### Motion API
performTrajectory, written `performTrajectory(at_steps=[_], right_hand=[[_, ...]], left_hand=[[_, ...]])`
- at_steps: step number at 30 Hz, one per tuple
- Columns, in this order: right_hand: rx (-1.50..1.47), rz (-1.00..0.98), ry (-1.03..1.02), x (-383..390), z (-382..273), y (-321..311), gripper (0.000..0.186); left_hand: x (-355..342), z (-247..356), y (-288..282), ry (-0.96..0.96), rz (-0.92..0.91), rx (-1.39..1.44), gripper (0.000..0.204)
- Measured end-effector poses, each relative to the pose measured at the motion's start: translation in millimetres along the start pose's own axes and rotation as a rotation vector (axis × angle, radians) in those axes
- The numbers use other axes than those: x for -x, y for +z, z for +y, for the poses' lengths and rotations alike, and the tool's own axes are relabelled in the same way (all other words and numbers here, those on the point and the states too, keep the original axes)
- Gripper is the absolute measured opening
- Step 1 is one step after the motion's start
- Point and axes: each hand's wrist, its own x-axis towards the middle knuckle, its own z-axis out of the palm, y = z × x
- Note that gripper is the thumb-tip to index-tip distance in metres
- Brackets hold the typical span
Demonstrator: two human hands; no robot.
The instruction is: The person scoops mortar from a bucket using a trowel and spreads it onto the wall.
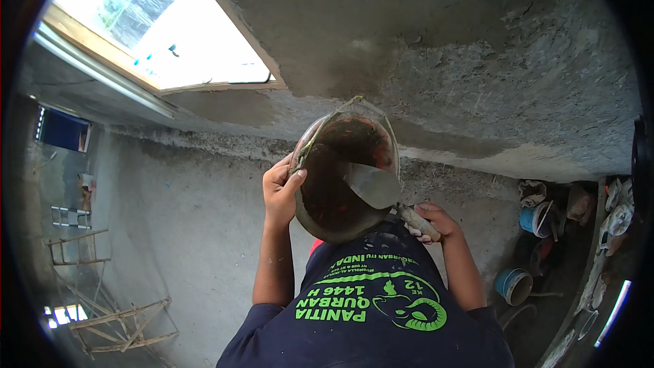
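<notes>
A round bucket (317,221), stained with mortar, is held up in front of my body with its mouth tipped toward me. Dark wet mortar (327,184) coats its inside. My left hand (281,191) grips the left rim, thumb over the edge. A cord-like handle (357,101) rises at the far side of the rim. In my right hand (436,221) is the handle of a trowel (373,185), the fingers closed round it. The broad grey blade reaches into the bucket's mouth, pointing left. What lies under the blade is hidden.
Ahead stands a partly plastered wall (449,95), with a wood-framed window opening (225,84) at upper left. To the right are buckets (513,286), another blue bucket (535,219) and sacks (618,221). Wooden scaffold frames (122,320) stand at the lower left on the concrete floor (191,232).
</notes>
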Motion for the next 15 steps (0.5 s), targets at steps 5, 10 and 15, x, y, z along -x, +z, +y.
performTrajectory(at_steps=[5,10,15], right_hand=[[-0.007,-0.098,-0.022,8,1,-5,0.052],[-0.012,-0.073,-0.129,23,-11,1,0.052],[-0.075,-0.212,-0.278,31,-25,1,0.056]], left_hand=[[4,-11,-11,-0.028,-0.002,-0.04,0.032],[10,-19,-23,-0.084,0.032,-0.024,0.038],[10,-28,-28,-0.068,0.059,0.026,0.043]])
